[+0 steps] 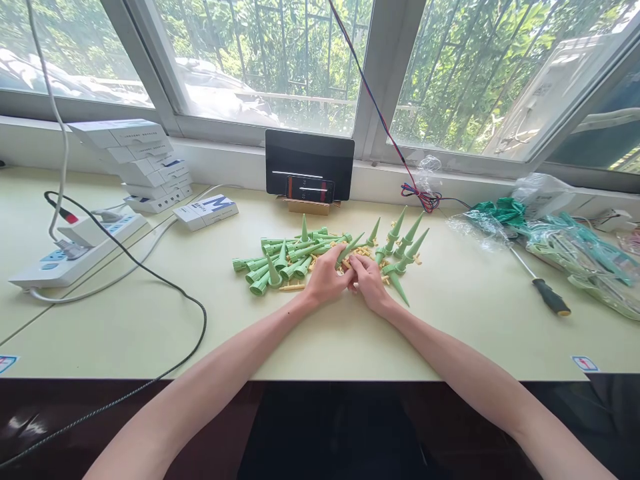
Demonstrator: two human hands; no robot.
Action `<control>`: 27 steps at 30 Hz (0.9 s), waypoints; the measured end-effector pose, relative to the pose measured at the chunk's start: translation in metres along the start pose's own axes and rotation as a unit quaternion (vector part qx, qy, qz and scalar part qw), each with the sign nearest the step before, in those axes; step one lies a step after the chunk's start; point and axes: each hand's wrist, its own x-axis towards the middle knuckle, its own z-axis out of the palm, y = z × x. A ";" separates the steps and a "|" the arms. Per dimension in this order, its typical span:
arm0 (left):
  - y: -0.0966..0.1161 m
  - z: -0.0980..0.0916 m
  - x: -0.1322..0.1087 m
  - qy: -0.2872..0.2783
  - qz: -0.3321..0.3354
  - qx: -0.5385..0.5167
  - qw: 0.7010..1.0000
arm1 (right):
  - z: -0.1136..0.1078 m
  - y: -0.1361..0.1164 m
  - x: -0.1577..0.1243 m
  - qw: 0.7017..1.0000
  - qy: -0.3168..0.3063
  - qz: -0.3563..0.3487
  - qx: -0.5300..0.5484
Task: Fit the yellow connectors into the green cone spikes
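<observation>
My left hand (pixel 327 273) is closed around a green cone-shaped spike (pixel 350 248), its tip pointing up and to the right. Close beside it, my right hand (pixel 369 279) has its fingers pinched on a small yellow piece (pixel 346 265) at the spike's lower end. To the left lies a pile of green spikes (pixel 260 283), a few of them standing upright. On the right, several green spikes with yellow pieces fitted (pixel 410 250) stand or lean. Small loose yellow pieces (pixel 367 251) lie behind my hands.
A tablet (pixel 310 157) with a phone (pixel 310 189) before it stands at the back. At left are stacked white boxes (pixel 145 163), a power strip (pixel 80 250) and cables. A screwdriver (pixel 550 297) and plastic bags (pixel 575 247) lie at right.
</observation>
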 end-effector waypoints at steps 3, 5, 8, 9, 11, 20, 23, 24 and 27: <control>0.001 0.000 0.000 -0.004 -0.006 -0.001 1.000 | -0.001 0.003 0.003 0.999 -0.008 0.032 0.036; 0.002 0.000 0.000 -0.007 -0.012 -0.003 1.000 | -0.001 0.004 0.004 0.998 -0.014 0.047 0.049; 0.002 0.000 0.000 -0.008 -0.015 -0.006 1.000 | -0.001 0.005 0.005 0.998 -0.017 0.055 0.028; 0.002 0.000 0.000 -0.006 -0.013 -0.008 1.000 | 0.000 0.005 0.005 0.998 -0.014 0.053 0.015; 0.001 0.000 0.000 -0.002 -0.006 -0.009 1.000 | 0.000 0.003 0.003 0.999 -0.007 0.040 -0.008; -0.001 -0.002 0.000 -0.006 -0.007 -0.018 1.000 | 0.001 -0.004 -0.004 0.999 -0.036 -0.033 -0.021; -0.002 -0.002 0.001 -0.008 -0.007 -0.019 1.000 | 0.001 -0.004 -0.003 0.998 -0.030 -0.041 -0.036; -0.002 -0.002 0.001 -0.009 -0.006 -0.018 1.000 | 0.001 -0.004 -0.004 0.998 -0.028 -0.045 -0.046; -0.003 -0.002 0.001 -0.010 -0.001 -0.016 1.000 | 0.001 -0.007 -0.005 0.994 -0.019 -0.061 -0.092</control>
